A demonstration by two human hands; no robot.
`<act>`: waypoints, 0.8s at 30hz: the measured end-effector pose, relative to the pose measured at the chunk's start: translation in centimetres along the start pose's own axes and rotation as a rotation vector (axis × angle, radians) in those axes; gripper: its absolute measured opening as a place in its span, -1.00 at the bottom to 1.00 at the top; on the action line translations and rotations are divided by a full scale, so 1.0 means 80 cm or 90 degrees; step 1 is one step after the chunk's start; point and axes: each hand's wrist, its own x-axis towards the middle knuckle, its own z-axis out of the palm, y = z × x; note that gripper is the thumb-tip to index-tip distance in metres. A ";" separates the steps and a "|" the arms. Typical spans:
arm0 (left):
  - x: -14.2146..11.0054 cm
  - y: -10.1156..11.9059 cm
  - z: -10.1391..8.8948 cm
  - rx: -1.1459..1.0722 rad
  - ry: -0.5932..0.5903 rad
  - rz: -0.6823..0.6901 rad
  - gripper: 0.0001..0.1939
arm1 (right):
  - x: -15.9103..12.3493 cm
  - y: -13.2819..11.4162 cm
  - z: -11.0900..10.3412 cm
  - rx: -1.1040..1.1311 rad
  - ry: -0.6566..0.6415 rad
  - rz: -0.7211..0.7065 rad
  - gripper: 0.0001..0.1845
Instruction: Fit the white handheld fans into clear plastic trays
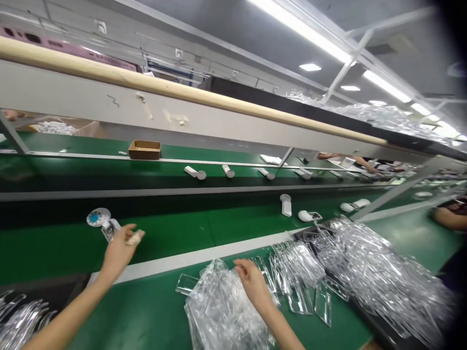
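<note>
My left hand (121,249) reaches over the green conveyor belt (189,226), its fingers loosely bent and a pale cover or piece at one fingertip. Right beside it on the belt lies a white handheld device (104,221) with a round head and a blue disc; my hand hides part of it. My right hand (253,282) hovers at a heap of clear plastic bags (222,311), fingers half curled with nothing visible between them. Clear plastic frames (297,262) lie in a loose pile to its right.
A black tray (365,311) heaped with clear plastic parts stands at right, another tray (69,287) at lower left. More white devices (286,204) lie along the belt. A small brown box (145,149) sits beyond; a beam (219,109) crosses above. Other people's arms (452,218) show at right.
</note>
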 end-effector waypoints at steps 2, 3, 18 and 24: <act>-0.048 0.021 0.034 -0.021 -0.157 0.085 -0.60 | 0.002 -0.003 0.009 -0.030 -0.034 -0.007 -0.56; -0.072 0.032 0.053 -0.020 -0.218 0.117 -0.62 | 0.006 -0.006 0.014 -0.043 -0.051 -0.008 -0.53; -0.203 0.052 0.110 -0.102 -0.279 0.031 -0.79 | 0.006 -0.001 0.016 0.293 -0.176 -0.048 -0.96; -0.231 0.043 0.108 -0.582 -0.128 -0.301 -0.35 | -0.037 -0.011 0.037 0.534 -0.184 0.051 -0.74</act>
